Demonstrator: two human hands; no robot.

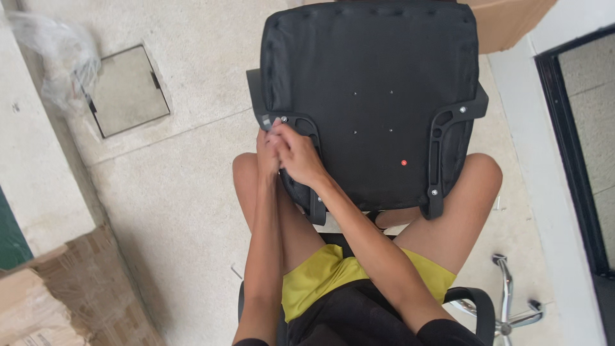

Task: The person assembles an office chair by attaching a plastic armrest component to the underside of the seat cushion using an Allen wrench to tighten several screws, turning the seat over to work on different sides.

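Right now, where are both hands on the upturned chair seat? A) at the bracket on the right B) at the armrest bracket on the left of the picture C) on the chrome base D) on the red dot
B: both the left hand and right hand are bunched together at the black armrest bracket on the picture's left edge of the chair seat.

An informal furniture-assembly area, seemingly a storeroom or back room. Bare concrete floor (pixel 179 192) with a square metal hatch (pixel 126 90) is lying underfoot; flattened cardboard boxes (pixel 70 295) are piling up at its lower left edge, plastic wrap (pixel 54 54) is bunching in the upper left corner, and a loose chrome chair base (pixel 509 307) is resting at lower right.
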